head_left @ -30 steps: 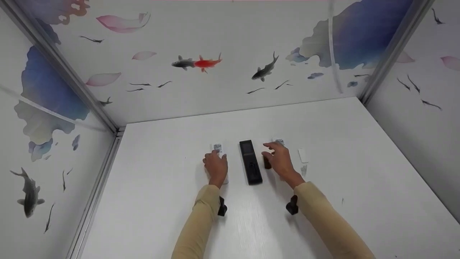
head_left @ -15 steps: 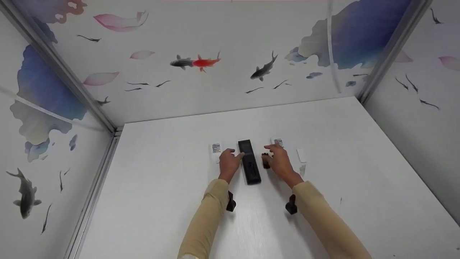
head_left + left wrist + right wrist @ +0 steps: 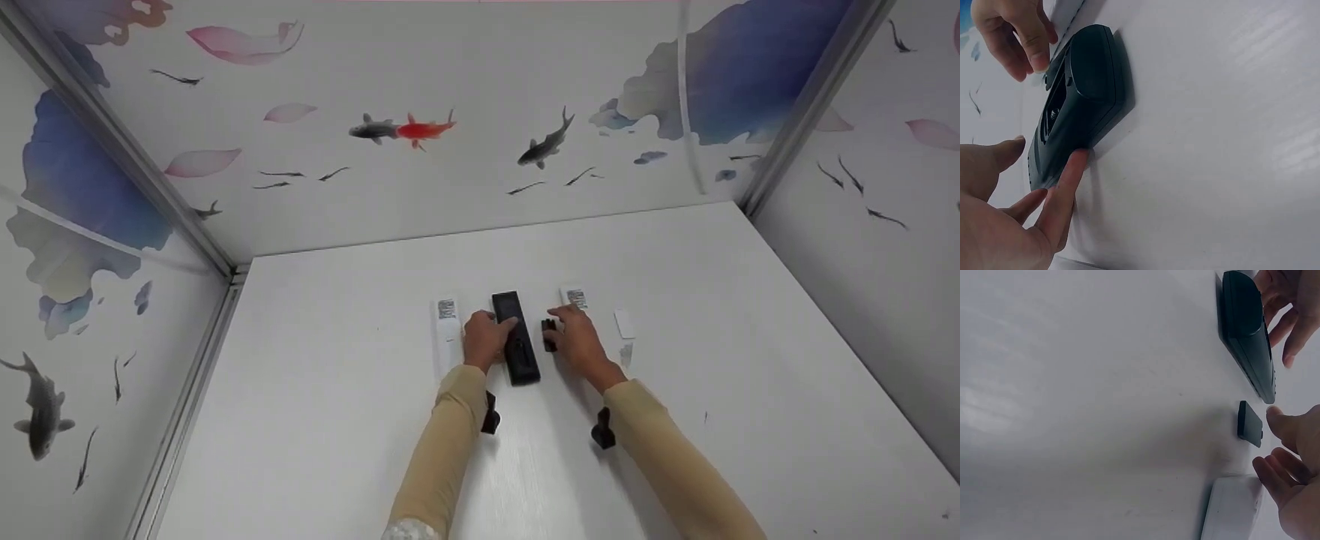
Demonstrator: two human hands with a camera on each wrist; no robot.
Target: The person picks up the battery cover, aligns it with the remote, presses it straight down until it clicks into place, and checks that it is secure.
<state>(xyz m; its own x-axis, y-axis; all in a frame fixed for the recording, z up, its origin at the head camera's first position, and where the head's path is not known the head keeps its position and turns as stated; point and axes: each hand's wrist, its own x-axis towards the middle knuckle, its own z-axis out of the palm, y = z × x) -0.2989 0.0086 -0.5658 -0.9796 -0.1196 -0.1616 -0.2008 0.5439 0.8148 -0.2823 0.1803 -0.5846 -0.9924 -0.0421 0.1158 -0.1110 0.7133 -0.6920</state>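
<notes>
A black remote control [image 3: 523, 361] lies back up on the white table, its battery compartment uncovered and a spring [image 3: 1054, 114] showing inside. Beside it my left hand [image 3: 484, 339] touches the long side with extended fingers; in the left wrist view the thumb is raised apart from the remote. To the right lies a small black battery cover [image 3: 1249, 424], flat on the table. Around the cover, my right hand [image 3: 582, 341] has its thumb and fingers spread, the thumb tip right near the cover's edge.
A white box with a printed code [image 3: 448, 330] lies left of the remote. A second white box [image 3: 574, 295] is partly hidden behind my right hand. Farther right are a small white card [image 3: 624, 323] and a greyish scrap [image 3: 626, 352]. Painted walls [image 3: 480, 180] enclose the table.
My left hand has moved right, from the left white box to the side of the remote. The right hand stays by the battery cover.
</notes>
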